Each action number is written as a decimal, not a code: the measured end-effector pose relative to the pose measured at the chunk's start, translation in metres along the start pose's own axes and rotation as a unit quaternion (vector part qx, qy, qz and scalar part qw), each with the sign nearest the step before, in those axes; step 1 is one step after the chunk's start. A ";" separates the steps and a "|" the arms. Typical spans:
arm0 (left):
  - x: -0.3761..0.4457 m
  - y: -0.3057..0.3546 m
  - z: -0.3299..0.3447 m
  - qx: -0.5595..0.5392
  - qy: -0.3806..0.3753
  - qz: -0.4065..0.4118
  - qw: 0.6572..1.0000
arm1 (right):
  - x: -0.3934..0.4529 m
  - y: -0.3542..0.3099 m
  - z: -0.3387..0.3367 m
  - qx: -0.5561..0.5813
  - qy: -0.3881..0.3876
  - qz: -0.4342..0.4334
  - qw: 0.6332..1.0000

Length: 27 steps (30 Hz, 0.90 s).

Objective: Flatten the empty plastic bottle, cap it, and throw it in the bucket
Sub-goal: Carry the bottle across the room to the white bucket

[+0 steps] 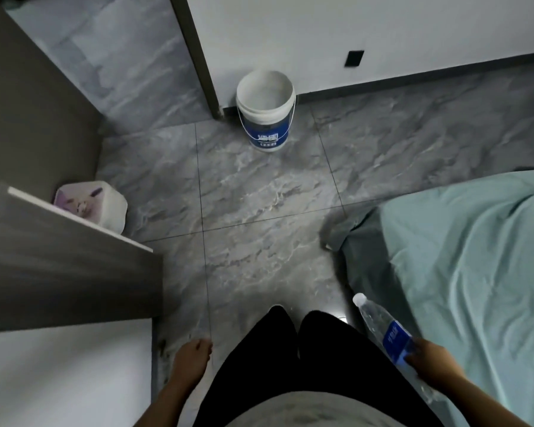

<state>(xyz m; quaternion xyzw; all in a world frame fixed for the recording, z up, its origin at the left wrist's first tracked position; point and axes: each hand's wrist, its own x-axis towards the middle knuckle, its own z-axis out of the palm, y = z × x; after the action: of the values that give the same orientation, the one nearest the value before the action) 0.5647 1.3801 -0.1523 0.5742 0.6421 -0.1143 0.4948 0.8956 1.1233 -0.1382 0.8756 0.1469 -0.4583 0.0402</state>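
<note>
The right hand (429, 357) is wrapped around the lower half of a clear plastic water bottle (383, 328), its fingers (412, 354) curled over the blue label, so the grip is closed on the bottle's body. The bottle slants up and to the left from the hand, its white cap (359, 299) on the neck and pointing toward the floor ahead, while its base runs down past the wrist; the body still looks round and full in shape, not pressed flat. The left hand (193, 354) hangs beside the left leg with the fingers loosely curled and nothing in it. Between the two hands are the person's legs in black trousers (290, 359). Just right of the bottle is a bed covered with a pale green sheet (475, 266). The floor is grey marbled tile (259, 204). Well ahead, against the white wall by a door frame, stands the white bucket (265, 109) with a blue label and a thin wire handle, upright and open at the top. To the left is a grey cabinet (59, 263), and beyond its edge a small white bin (105, 204).
</note>
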 end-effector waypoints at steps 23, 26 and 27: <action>0.164 0.204 -0.059 -0.043 0.035 -0.064 0.996 | 0.175 -0.188 -0.211 0.004 0.028 -0.027 0.999; 0.185 0.224 -0.071 -0.034 0.046 -0.069 0.996 | 0.197 -0.215 -0.234 -0.008 0.019 -0.029 0.999; 0.194 0.232 -0.075 -0.022 0.046 -0.063 0.997 | 0.205 -0.224 -0.241 -0.008 0.016 -0.028 0.999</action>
<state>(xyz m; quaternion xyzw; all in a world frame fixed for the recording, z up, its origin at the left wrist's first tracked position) 0.7537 1.6282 -0.1670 0.5262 0.7013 -0.1042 0.4694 1.1301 1.4311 -0.1516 0.8781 0.1762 -0.4436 0.0319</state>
